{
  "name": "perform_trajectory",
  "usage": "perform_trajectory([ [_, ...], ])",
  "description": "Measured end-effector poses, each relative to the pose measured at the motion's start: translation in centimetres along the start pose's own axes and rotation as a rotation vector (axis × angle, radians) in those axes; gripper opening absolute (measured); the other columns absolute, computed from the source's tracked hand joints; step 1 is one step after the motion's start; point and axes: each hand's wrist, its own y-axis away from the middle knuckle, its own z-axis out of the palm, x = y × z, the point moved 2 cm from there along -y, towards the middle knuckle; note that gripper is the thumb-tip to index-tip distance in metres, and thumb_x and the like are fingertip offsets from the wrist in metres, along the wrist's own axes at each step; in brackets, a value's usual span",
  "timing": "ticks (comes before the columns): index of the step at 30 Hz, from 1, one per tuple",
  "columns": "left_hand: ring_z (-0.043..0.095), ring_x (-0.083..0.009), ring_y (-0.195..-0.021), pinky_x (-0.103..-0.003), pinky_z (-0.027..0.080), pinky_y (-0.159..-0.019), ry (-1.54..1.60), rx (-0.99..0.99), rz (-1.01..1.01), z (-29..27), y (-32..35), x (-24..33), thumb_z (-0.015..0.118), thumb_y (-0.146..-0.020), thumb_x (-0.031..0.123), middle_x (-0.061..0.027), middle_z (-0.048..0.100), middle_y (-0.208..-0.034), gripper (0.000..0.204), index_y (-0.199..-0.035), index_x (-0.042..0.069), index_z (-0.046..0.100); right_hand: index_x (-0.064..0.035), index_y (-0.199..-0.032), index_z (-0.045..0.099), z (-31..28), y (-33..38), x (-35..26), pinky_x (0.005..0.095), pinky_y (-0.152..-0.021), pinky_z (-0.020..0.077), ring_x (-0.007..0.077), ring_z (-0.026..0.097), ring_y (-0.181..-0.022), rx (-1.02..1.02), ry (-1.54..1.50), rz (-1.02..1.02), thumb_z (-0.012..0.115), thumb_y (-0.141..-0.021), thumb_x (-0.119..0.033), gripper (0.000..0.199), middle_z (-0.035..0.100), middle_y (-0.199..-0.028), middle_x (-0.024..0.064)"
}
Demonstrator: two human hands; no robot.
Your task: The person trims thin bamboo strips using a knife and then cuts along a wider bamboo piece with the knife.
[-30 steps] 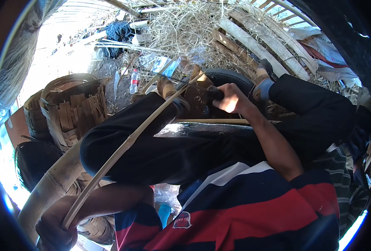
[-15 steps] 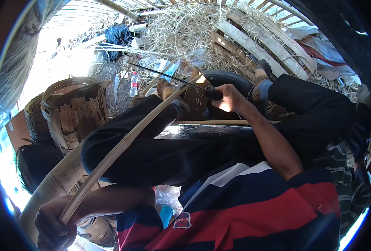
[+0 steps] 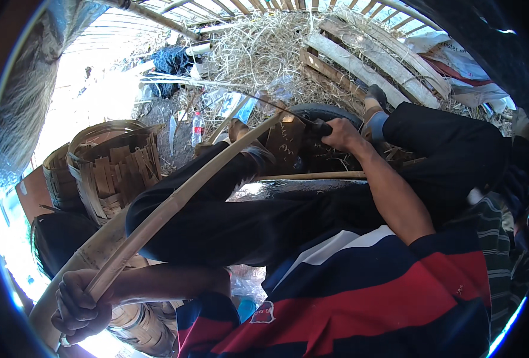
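Observation:
In the lower left my left hand [image 3: 78, 304] is wrapped round the near end of a long, pale bamboo strip [image 3: 178, 197]. The strip slants up to the right across my legs. At its far end, near the middle top, my right hand [image 3: 343, 135] grips the dark handle of a long, thin knife [image 3: 320, 127]. The dark blade lies across or close beside the strip's tip; whether it touches cannot be told. Beneath the strip, at the lower left, runs a thicker bamboo pole [image 3: 94, 250].
Woven bamboo baskets [image 3: 118, 173] stand at the left. A tyre [image 3: 324, 110] lies beyond my right hand, near bamboo shavings [image 3: 258, 45] and wooden slats [image 3: 366, 65]. A small bottle [image 3: 197, 128] and dark blue netting [image 3: 173, 62] are at the far left.
My right hand has drawn the knife to the right, so its handle sits farther from the strip's tip. My left hand keeps its hold, and the whole view has shifted slightly.

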Motion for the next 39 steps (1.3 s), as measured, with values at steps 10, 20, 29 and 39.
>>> perform_trajectory([
  [10, 0.033, 0.0045, -0.03, -0.01, 0.031, -0.033, 0.093, 0.043, -0.034, 1.3, -0.2, -1.6, 0.044, -0.09, 0.028, 0.012, 0.033, -0.038, 0.035, -0.059, 0.019, 0.03, -0.006, -0.09, 0.067, 0.0, 0.8, 5.0, 0.041, -0.074, 0.049, 0.0348, 0.064, -0.082, 0.017, 0.081, 0.116, 0.064, -0.063, -0.024, 0.033, 0.065, -0.083, 0.0214],
  [20, 0.034, 0.0036, -0.029, -0.01, 0.03, -0.032, -0.001, 0.054, 0.1, 1.9, 0.4, -1.0, 0.046, -0.087, 0.021, 0.0112, 0.033, -0.037, 0.033, -0.059, 0.018, 0.03, -0.006, -0.089, 0.067, 0.7, -0.4, -0.1, 0.0391, -0.075, 0.05, 0.0342, 0.064, -0.084, 0.018, -0.027, 0.046, 0.064, -0.063, -0.024, 0.032, 0.065, -0.084, 0.0206],
  [29, 0.04, -0.0019, -0.033, -0.015, 0.037, -0.039, -0.118, 0.231, -0.105, 3.2, 0.6, 0.2, 0.051, -0.087, 0.023, 0.0072, 0.04, -0.043, 0.033, -0.058, 0.015, 0.04, -0.005, -0.088, 0.064, 3.6, 2.8, -7.4, 0.0358, -0.062, 0.0498, 0.0292, 0.067, -0.072, 0.104, -0.218, -0.37, 0.069, -0.068, -0.016, 0.023, 0.061, -0.071, 0.0201],
  [39, 0.037, 0.0002, -0.03, -0.013, 0.034, -0.034, -0.176, 0.271, -0.005, 3.3, -0.5, -1.4, 0.037, -0.091, 0.02, 0.008, 0.036, -0.042, 0.032, -0.06, 0.015, 0.031, -0.0055, -0.087, 0.067, 7.3, -0.5, -0.8, 0.0389, -0.072, 0.0531, 0.0329, 0.066, -0.076, 0.274, -0.016, -0.097, 0.07, -0.069, -0.029, 0.029, 0.066, -0.074, 0.0177],
])
